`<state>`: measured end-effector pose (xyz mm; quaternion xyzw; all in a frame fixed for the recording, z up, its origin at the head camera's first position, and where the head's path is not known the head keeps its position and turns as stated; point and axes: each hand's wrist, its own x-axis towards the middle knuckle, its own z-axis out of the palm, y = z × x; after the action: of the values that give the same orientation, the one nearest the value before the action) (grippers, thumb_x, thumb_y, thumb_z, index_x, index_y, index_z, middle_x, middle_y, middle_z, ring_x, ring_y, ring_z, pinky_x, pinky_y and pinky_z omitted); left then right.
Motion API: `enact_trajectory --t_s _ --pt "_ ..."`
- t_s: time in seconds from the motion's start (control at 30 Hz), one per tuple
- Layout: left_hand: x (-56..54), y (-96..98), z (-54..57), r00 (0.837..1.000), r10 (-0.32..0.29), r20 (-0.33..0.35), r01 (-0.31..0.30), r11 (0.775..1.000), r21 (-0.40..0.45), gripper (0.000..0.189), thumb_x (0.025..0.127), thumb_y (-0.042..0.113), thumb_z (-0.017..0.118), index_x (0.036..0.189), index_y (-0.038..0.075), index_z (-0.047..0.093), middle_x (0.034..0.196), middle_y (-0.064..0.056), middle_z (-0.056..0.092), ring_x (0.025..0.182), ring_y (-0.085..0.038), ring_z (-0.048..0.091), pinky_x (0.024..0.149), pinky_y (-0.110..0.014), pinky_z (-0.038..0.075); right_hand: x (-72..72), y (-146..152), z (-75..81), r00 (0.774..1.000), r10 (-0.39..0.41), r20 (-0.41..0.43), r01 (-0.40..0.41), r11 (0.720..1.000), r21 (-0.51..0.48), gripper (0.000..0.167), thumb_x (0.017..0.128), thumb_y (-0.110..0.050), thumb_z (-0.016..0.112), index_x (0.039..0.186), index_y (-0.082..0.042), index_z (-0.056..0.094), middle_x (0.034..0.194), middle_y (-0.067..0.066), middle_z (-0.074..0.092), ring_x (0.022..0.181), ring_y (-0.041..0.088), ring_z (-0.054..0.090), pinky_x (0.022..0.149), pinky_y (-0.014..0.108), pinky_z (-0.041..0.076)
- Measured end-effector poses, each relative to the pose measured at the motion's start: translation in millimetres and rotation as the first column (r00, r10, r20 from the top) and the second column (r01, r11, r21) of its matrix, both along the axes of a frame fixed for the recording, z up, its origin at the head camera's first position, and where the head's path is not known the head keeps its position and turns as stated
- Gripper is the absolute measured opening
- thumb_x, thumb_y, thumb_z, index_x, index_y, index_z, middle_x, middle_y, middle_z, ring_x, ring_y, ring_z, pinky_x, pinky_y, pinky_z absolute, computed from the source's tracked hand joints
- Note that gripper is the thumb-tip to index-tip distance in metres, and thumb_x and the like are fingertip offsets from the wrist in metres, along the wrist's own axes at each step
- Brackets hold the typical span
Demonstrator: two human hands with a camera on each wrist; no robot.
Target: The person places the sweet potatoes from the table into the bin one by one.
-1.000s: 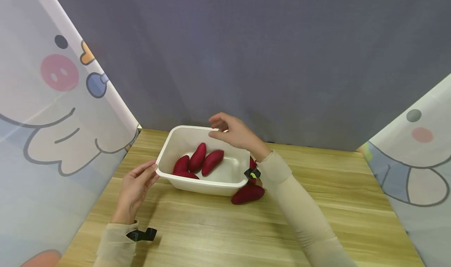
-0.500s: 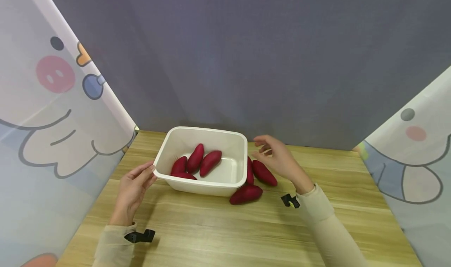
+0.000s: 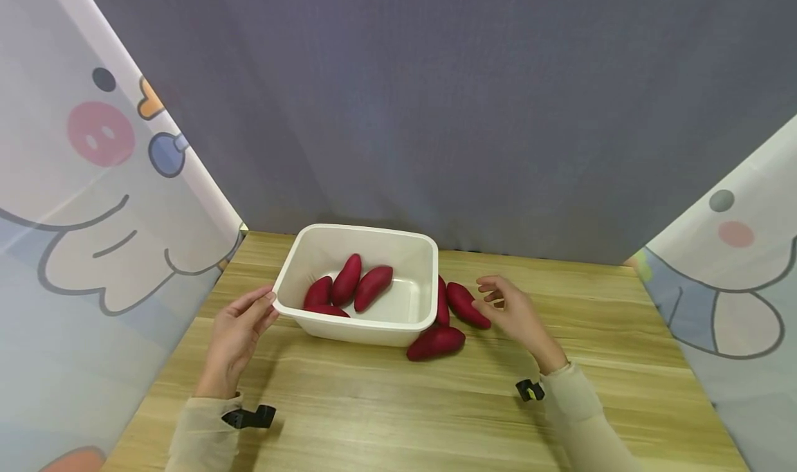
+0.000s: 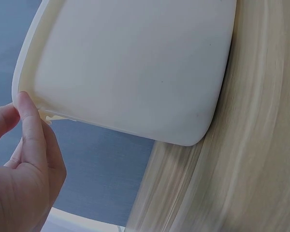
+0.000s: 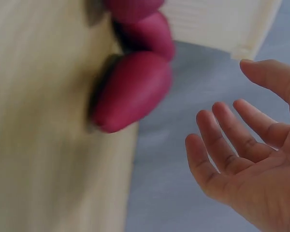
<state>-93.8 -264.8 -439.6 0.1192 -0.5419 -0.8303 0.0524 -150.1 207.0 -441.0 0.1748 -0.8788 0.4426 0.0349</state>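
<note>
My left hand point(image 3: 236, 337) pinches the left corner of a white plastic bin point(image 3: 358, 330) between thumb and fingers. In the left wrist view the thumb lies on the rim, and the bin's smooth outer wall point(image 4: 135, 67) fills much of the picture. Several dark red sweet potatoes point(image 3: 373, 288) lie inside the bin. Three more are outside at its right: one against the wall point(image 3: 443, 302), one at the front corner point(image 3: 436, 343), one slanting farther right point(image 3: 468, 306). Beside that last one is my right hand point(image 3: 515, 320), fingers loosely bent, holding nothing; the right wrist view shows its bare palm point(image 5: 261, 164).
The bin stands on a wood-grain table point(image 3: 373, 410). A grey curtain point(image 3: 436, 112) hangs behind it. Cartoon-printed cloths hang at the left point(image 3: 37, 147) and the right point(image 3: 747, 285). Black wrist cameras sit on both cuffs.
My right hand has moved from above the bin's back rim to the right and nearer me, beside the rightmost sweet potato. The left hand keeps its pinch on the bin.
</note>
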Motion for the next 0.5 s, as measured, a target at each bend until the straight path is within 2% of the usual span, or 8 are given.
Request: enact_trajectory --t_s 0.27,0.5 --pt "-0.8 0.2 -1.6 1.0 0.007 -0.001 -0.007 1.0 -0.004 0.014 0.093 0.003 0.071 0.104 0.008 0.079 0.103 -0.005 0.071 0.084 -0.011 0.07 0.082 -0.023 0.059 0.1 12 -34.3 0.996 -0.031 0.08 0.035 0.998 -0.052 0.042 0.092 -0.008 0.075 0.128 0.005 0.059 0.119 0.024 0.064 0.105 0.039 0.061 0.09 0.053 0.055" --pt "-0.3 0.3 -1.2 1.0 -0.003 -0.006 0.003 1.0 -0.001 0.014 0.094 0.002 0.07 0.103 0.009 0.079 0.102 -0.004 0.071 0.084 -0.01 0.069 0.082 -0.022 0.059 -0.5 17 -48.2 0.987 -0.031 0.161 0.045 0.995 -0.085 0.048 0.091 -0.008 0.075 0.132 0.006 0.055 0.125 0.027 0.06 0.108 0.041 0.062 0.091 0.051 0.055"
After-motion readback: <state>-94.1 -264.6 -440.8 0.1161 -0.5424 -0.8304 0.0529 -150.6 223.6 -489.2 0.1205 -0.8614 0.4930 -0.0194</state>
